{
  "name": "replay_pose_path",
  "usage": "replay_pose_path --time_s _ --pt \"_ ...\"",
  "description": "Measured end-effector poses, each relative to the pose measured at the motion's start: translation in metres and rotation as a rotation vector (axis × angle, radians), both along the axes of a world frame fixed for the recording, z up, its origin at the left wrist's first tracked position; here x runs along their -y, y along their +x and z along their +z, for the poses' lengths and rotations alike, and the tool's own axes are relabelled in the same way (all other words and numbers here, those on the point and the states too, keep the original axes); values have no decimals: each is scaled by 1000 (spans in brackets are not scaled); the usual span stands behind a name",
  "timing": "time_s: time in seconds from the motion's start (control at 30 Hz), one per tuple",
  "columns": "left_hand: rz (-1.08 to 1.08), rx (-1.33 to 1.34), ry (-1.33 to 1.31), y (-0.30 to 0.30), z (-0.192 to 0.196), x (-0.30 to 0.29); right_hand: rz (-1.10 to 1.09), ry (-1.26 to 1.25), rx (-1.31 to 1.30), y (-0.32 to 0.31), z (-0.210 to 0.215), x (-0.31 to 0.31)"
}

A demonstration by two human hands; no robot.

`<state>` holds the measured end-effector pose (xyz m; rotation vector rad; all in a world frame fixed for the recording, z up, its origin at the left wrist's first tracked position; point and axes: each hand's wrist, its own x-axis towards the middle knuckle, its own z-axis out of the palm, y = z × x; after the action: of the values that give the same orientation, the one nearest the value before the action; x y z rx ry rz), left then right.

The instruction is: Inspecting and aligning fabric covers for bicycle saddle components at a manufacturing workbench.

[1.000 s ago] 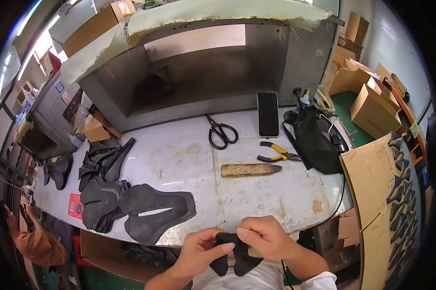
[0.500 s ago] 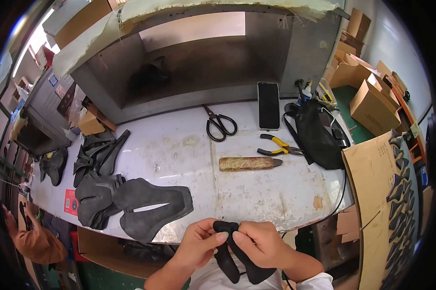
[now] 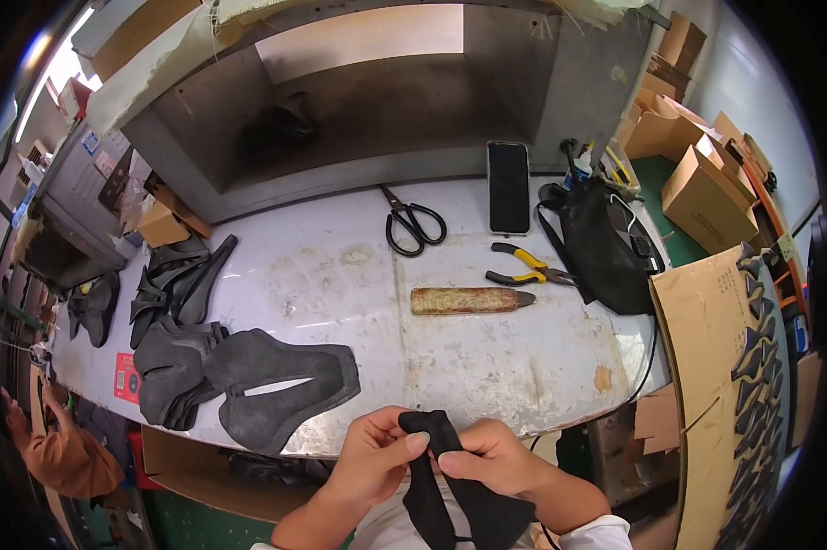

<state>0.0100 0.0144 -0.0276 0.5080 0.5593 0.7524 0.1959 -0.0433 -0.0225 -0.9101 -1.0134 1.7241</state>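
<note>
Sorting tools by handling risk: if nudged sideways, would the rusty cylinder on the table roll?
Probably: the cylinder looks round and lies flat on the table. Its tapered dark tip suggests it would curve. It looks like solid metal, so likely heavy.

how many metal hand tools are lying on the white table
3: black-handled scissors near the back, yellow-handled pliers to their right, a rusty file just in front. The black bag may hide more.

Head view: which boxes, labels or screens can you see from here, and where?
Phone: back of bench, flat black rectangle, dark screen.
Red card: bench's left edge, small square.
Cardboard boxes: right of bench, brown, stacked.
Small box: back left, brown.
Blue labels: grey cabinet, far left.
</note>
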Motion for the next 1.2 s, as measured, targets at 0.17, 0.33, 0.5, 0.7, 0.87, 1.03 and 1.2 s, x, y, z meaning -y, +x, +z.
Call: replay_pose_path --time_s 0.17,0.33,0.5,0.7,0.87,1.03,1.2 --pt "13 44 -42 -2 6 1 99 -66 -108 4 -16 3" --pt "63 3 -90 -6 -1 -4 172 97 -4 0 -16 5" --pt "80 -17 -27 -11 -1 -13 278 103 117 1 -28 8" --pt "144 -20 44 -21 -5 -17 522 120 68 11 -40 13" --pt "198 -17 55 -25 -6 -23 455 169 48 15 -32 18" --pt "181 34 72 -33 -12 -25 409 217 6 12 -42 22" --pt "217 93 37 -32 -12 -22 423 -91 -513 0 -54 24"
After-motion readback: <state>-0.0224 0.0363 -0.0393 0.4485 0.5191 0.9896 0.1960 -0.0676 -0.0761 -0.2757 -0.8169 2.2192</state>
